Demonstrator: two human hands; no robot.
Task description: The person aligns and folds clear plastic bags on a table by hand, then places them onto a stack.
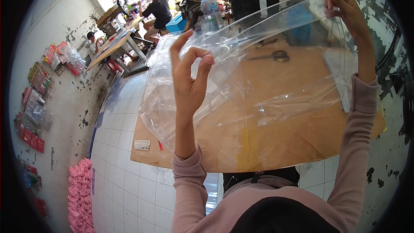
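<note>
A large clear plastic sheet [297, 30] is held up over the table, stretched slantwise between my two hands. My right hand [345, 11], raised at the far right, pinches its upper corner. My left hand [189, 77] is lifted at the centre left, one finger pointing up while another finger and the thumb close at the sheet's edge. Through the film I see dark-handled scissors [281, 56] lying on the table. More loose clear film spreads toward the left side, below my left hand.
The brown cardboard-covered table [284, 142] carries a white label [142, 145], a small red item [161, 145] and several plastic bottles [211, 11] at its far side. A blue bin [176, 23] stands beyond. Two people sit near another table [113, 48]. Pink bundles [80, 194] line the left wall.
</note>
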